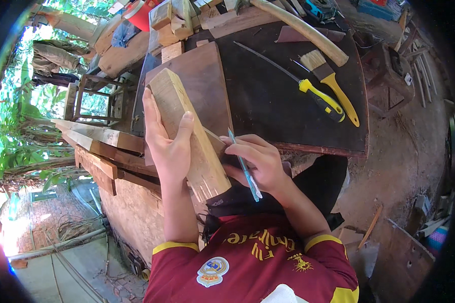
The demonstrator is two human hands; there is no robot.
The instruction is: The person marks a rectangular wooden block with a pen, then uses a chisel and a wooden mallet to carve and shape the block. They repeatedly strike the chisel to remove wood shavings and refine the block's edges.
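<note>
**A long, squared block of pale wood (203, 157) and a slim light-blue pen (244, 169)**

Reading from left to right, we first find the bare left hand (169, 146), its grip opened to about the width of the block: the fingers lie along the left side, the thumb on the upper face. The block slants over the near edge of the dark-topped, round-cornered counter (278, 113), its lower end in front of the body; we cannot tell whether its far end rests on anything. We judge it stiff, fairly heavy and hardly fragile, with dry faces that should slip little, though the sawn edges may splinter; we would take hold across its long sides, near the middle. Next comes the bare right hand (263, 164), its grip closed to a pinch on the pen. A small brown piece (217, 145) shows between this hand and the block; its kind is hidden from us.

On the counter we note, in the same order, pale wooden offcuts (179, 25), a flat brown board (205, 73), a long pale wooden handle (308, 33), a slim-shafted tool with a yellow-and-black handle (321, 98) and a yellow-handled paintbrush (333, 86).

Around it, we see bright greenery (15, 151) and stacked sawn timbers (98, 144) at left, and a brown wooden stool (389, 81) on an earth-brown floor (384, 177) at right.
</note>
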